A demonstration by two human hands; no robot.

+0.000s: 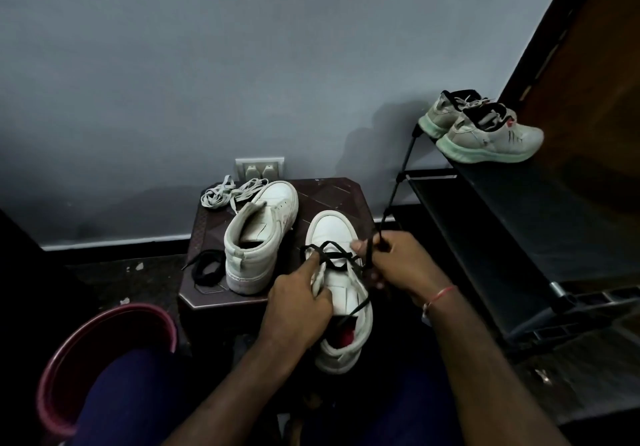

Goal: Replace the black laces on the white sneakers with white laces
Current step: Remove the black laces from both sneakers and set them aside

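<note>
Grey wall [242, 65] stands behind a small dark bench [332, 193] that carries both white sneakers. The far sneaker [259, 238] has no lace. A loose black lace [207, 267] lies just beside its heel, and the white laces [225, 194] sit bunched at the bench's back left corner. The near sneaker [332, 234], at the front edge, has its black lace [332, 255] slack across the lower eyelets. The left hand [298, 310] grips this sneaker's side, forefinger against the lace; the right hand [398, 265] pinches a strand. Unlacing the second sneaker looks like the step in hand. Next, each crossing needs pulling free, eyelet by eyelet, with the sneaker steadied.
</note>
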